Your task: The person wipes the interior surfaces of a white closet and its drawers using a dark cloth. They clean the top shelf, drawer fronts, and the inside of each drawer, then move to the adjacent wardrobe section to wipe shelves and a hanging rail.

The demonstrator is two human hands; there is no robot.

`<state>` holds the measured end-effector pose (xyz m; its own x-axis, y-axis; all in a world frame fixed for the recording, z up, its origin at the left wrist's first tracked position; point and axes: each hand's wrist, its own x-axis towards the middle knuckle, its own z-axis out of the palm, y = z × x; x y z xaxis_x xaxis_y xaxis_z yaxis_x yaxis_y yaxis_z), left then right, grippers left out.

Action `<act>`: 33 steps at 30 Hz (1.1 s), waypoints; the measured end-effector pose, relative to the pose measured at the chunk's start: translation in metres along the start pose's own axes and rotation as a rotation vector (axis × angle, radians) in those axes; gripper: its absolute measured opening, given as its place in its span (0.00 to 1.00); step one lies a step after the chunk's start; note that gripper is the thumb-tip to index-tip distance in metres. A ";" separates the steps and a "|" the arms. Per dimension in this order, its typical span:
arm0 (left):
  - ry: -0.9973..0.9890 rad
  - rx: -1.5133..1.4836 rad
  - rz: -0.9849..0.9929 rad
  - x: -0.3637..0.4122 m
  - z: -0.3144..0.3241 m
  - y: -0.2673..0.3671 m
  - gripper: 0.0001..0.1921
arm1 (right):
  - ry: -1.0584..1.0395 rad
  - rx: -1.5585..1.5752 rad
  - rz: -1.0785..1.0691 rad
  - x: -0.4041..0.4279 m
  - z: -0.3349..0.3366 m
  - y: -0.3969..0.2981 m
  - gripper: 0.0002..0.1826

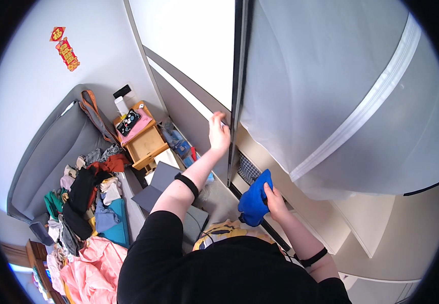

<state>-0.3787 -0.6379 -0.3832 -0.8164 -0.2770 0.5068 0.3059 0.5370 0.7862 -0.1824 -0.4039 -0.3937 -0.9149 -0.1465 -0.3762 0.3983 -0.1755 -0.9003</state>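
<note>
My left hand [219, 133] is raised at the edge of a wardrobe sliding door [189, 49], its fingers bent near the dark upright frame [235, 91]. Whether those fingers grip the door or only rest against it, I cannot tell. A crumpled blue cloth [254, 199] is in my right hand [275, 201], held in front of the wardrobe opening. Behind it, a black-and-white patterned fabric [248, 168] sits low inside the wardrobe. A large translucent garment cover [329, 95] with a white zip hangs over the opening on the right.
Pale wardrobe shelves [360, 224] lie to the right. On the left, heaped clothes [82, 190] and pink fabric [94, 268] cover a bed with a grey headboard [48, 152]. A wooden nightstand [147, 146] has its drawer pulled out. Grey boxes [158, 184] stand on the floor.
</note>
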 end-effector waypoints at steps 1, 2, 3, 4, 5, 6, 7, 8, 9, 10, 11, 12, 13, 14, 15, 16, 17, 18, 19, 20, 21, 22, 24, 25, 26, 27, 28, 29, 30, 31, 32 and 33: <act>0.091 -0.011 -0.023 0.012 -0.004 0.000 0.31 | -0.023 0.010 -0.005 0.000 0.001 0.001 0.24; 0.107 -0.050 -0.002 0.022 -0.004 0.004 0.35 | -0.043 0.019 -0.006 -0.001 0.001 0.002 0.24; 0.096 -0.091 -0.041 0.028 -0.002 0.008 0.40 | -0.025 0.007 0.006 -0.003 0.000 0.003 0.24; -0.121 -0.188 -0.115 0.030 0.001 0.013 0.46 | -0.036 0.018 0.002 -0.005 -0.001 0.004 0.23; -0.119 -0.131 -0.124 0.025 0.010 0.022 0.48 | -0.060 0.050 -0.004 -0.007 -0.002 0.005 0.23; -0.125 -0.138 -0.141 0.020 0.014 0.030 0.48 | -0.038 0.030 0.002 -0.009 -0.004 0.006 0.23; -0.138 -0.145 -0.164 0.010 0.018 0.037 0.49 | -0.027 0.032 0.015 -0.011 -0.005 0.008 0.23; -0.155 -0.119 -0.154 0.001 0.019 0.044 0.50 | -0.034 0.054 0.020 -0.013 -0.005 0.011 0.23; -0.167 -0.095 -0.141 -0.009 0.020 0.051 0.51 | -0.031 0.029 0.021 -0.013 -0.005 0.015 0.23; -0.175 -0.132 -0.132 -0.017 0.020 0.058 0.51 | -0.041 0.023 0.020 -0.013 -0.004 0.019 0.23; -0.205 -0.105 -0.135 -0.025 0.018 0.063 0.51 | -0.052 0.016 0.019 -0.012 -0.002 0.024 0.24; -0.249 -0.080 -0.109 -0.032 0.015 0.068 0.51 | -0.028 -0.025 0.022 -0.010 0.001 0.029 0.24; -0.305 -0.056 -0.105 -0.039 0.010 0.071 0.51 | -0.006 -0.070 0.028 -0.008 0.005 0.035 0.24; -0.395 -0.171 -0.149 -0.045 0.002 0.071 0.51 | -0.003 -0.106 0.037 -0.006 0.009 0.039 0.24; -0.383 -0.192 -0.055 -0.055 -0.005 0.071 0.48 | -0.001 -0.150 0.036 -0.003 0.013 0.043 0.25; -0.484 -0.246 0.000 -0.062 -0.015 0.068 0.45 | -0.014 -0.182 0.036 0.001 0.017 0.045 0.26; -0.597 -0.293 0.034 -0.071 -0.025 0.063 0.43 | 0.001 -0.209 0.072 0.004 0.021 0.046 0.27; -0.730 -0.262 -0.082 -0.083 -0.035 0.057 0.37 | -0.080 -0.095 0.063 0.005 0.024 0.046 0.27; -0.798 -0.309 -0.056 -0.094 -0.047 0.051 0.32 | -0.079 -0.074 0.089 0.009 0.028 0.042 0.27; -0.894 -0.363 -0.206 -0.103 -0.059 0.044 0.32 | -0.098 -0.048 0.045 0.011 0.032 0.039 0.27; -0.981 -0.431 -0.325 -0.111 -0.072 0.035 0.32 | -0.104 0.002 0.019 0.013 0.037 0.034 0.27; -1.032 -0.412 -0.403 -0.116 -0.088 0.023 0.37 | -0.111 0.009 0.009 0.016 0.042 0.028 0.28; -1.092 -0.372 -0.481 -0.126 -0.114 0.004 0.47 | -0.140 0.038 -0.006 0.022 0.054 0.017 0.26; -1.104 -0.371 -0.527 -0.129 -0.124 -0.003 0.51 | -0.125 -0.013 0.020 0.025 0.062 0.012 0.26; -1.114 -0.429 -0.598 -0.132 -0.129 -0.010 0.54 | -0.144 -0.047 0.028 0.032 0.069 0.008 0.25; -1.123 -0.461 -0.698 -0.135 -0.133 -0.016 0.57 | -0.176 -0.072 0.027 0.039 0.078 0.004 0.24; -1.134 -0.536 -0.717 -0.134 -0.134 -0.021 0.59 | -0.169 -0.078 0.021 0.048 0.090 0.004 0.23; -1.124 -0.592 -0.750 -0.132 -0.135 -0.029 0.58 | -0.196 -0.114 0.013 0.059 0.101 0.003 0.23; -1.078 -0.648 -0.768 -0.130 -0.135 -0.035 0.53 | -0.224 -0.151 0.003 0.072 0.112 0.002 0.23; -1.031 -0.723 -0.770 -0.126 -0.136 -0.044 0.49 | -0.251 -0.190 0.004 0.085 0.125 0.002 0.23; -0.996 -0.712 -0.804 -0.118 -0.139 -0.056 0.44 | -0.274 -0.246 -0.025 0.100 0.138 0.002 0.24; -0.961 -0.720 -0.822 -0.110 -0.142 -0.068 0.39 | -0.298 -0.358 -0.093 0.116 0.151 0.000 0.25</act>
<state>-0.2398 -0.7574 -0.4426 -0.7965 0.4816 -0.3655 -0.4619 -0.0947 0.8819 -0.2784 -0.5681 -0.4044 -0.8658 -0.4285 -0.2584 0.2201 0.1376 -0.9657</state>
